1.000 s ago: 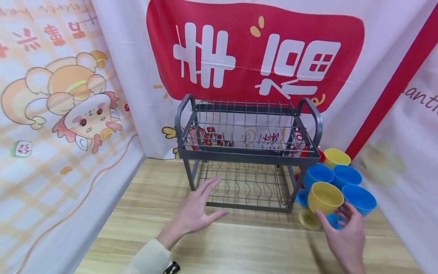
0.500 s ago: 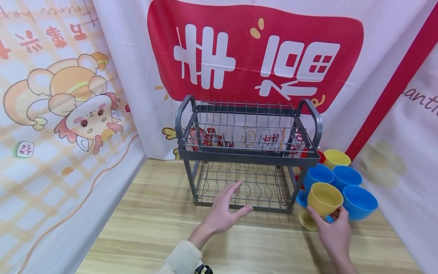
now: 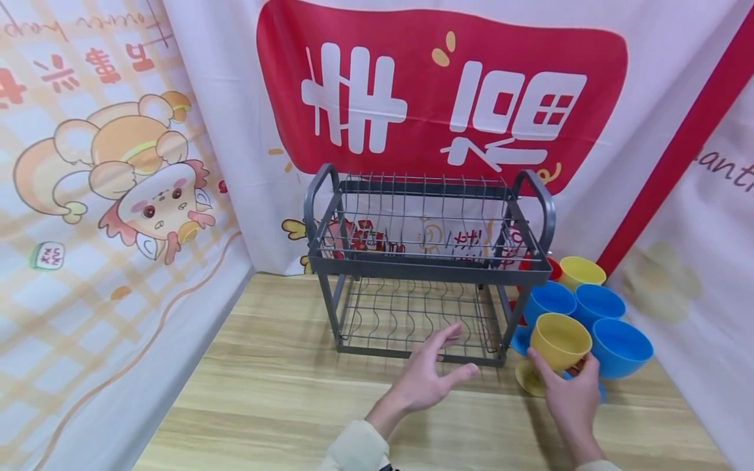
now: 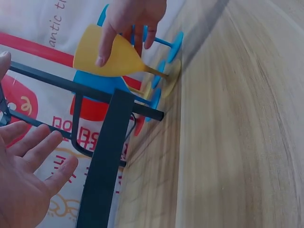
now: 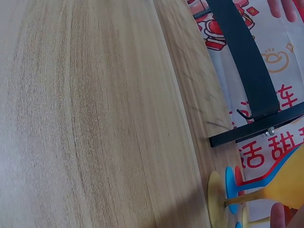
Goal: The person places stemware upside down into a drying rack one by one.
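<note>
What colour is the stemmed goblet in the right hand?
Mustard yellow: the round-bowled, stemmed goblet in the right hand shows best in the head view.

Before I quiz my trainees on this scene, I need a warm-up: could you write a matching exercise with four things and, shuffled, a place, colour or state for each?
1. Left hand
2. Right hand
3. Rack
4. Far yellow cup

A. dark grey, two tiers
B. behind the blue cups
C. holding the near yellow cup
D. holding nothing, thumb spread

Pairs: 1-D, 2-C, 3-A, 4-B
</note>
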`<state>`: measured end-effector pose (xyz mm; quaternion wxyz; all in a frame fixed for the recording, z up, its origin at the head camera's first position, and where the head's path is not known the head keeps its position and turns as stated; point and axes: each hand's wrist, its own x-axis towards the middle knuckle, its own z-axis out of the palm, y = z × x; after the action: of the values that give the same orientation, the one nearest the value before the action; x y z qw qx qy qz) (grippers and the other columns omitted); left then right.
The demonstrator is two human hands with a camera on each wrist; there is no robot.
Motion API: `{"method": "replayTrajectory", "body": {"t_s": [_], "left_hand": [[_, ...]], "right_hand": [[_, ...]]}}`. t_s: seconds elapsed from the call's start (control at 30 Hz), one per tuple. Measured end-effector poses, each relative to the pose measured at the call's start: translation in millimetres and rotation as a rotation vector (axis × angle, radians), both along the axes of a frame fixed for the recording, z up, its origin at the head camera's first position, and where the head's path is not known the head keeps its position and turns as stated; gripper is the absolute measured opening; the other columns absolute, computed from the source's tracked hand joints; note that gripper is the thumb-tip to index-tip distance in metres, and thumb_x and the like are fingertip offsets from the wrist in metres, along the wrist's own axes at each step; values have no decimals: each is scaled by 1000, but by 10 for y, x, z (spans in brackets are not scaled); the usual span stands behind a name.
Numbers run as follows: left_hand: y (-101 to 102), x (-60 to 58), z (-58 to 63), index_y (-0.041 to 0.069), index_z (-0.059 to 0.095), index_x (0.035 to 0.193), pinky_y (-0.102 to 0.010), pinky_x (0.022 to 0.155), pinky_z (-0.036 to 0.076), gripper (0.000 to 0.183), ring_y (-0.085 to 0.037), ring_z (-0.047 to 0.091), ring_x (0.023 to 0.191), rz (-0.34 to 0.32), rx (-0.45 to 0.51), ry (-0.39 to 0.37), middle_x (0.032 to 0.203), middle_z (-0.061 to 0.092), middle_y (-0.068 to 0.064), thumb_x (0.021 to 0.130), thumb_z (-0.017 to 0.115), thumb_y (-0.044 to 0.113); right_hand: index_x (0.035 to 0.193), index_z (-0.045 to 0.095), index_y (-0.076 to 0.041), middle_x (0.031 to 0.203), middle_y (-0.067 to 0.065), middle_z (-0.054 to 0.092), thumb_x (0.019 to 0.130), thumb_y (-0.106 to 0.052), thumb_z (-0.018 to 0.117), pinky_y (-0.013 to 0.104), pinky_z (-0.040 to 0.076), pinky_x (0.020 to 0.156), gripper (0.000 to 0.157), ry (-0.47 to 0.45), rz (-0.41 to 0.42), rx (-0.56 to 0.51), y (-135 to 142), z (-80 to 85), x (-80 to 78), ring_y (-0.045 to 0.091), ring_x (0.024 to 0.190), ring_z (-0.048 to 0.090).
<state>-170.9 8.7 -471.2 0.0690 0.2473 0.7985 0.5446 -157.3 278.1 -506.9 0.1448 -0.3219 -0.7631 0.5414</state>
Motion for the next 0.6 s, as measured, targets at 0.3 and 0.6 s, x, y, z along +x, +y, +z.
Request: {"method": "replayTrajectory", "body": {"t_s": [0.3, 0.6], "left_hand": [[-103, 36, 24, 39, 30, 165, -50, 122, 45, 80, -19, 51, 148, 5, -70, 59, 163, 48, 13, 97, 66, 62], [-276, 48, 61, 34, 32, 165, -49, 119, 47, 81, -19, 51, 147, 47, -43, 84, 163, 50, 5, 97, 67, 61]], "right_hand": [[164, 15, -20, 167, 18, 34, 94, -47, 79, 68, 36, 123, 98, 107, 14, 79, -90, 106, 142, 39, 148, 37], [159, 33, -16, 154, 12, 49, 82, -19, 93, 31, 43, 116, 97, 321, 95, 380, -312, 317, 305, 29, 130, 49]]}}
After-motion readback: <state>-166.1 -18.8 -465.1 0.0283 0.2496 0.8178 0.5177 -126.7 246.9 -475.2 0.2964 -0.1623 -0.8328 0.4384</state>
